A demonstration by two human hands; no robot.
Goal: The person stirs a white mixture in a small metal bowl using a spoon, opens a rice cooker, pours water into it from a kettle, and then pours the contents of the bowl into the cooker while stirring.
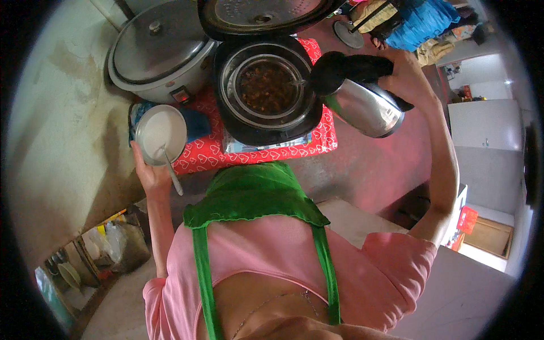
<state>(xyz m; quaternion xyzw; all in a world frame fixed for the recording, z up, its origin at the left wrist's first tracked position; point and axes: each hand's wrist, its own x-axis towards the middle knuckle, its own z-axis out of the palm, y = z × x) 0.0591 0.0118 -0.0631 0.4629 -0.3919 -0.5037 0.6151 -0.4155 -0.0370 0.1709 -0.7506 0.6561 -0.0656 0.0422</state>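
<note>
My left hand (153, 176) holds a round bowl (183, 127) from below and the side. Its white contents (159, 127) could be liquid or powder; I cannot tell which. A metal spoon (173, 174) leans in it, its handle sticking out over the rim. With my right hand (406, 78) I grip the black handle of a steel electric kettle (365, 110). The kettle is tilted, and a thin clear stream (298, 83) runs from its spout into an open electric cooker (315, 114). Brown chunky food (267, 89) lies in the metal inner pot (231, 102).
The cooker's raised lid (263, 10) stands behind it. To its left is a large lidded rice cooker (157, 51) by the wall. A red heart-patterned cloth (212, 159) covers the table. A blue object (196, 123) sits beside the bowl. Bags (420, 25) are piled at the far right.
</note>
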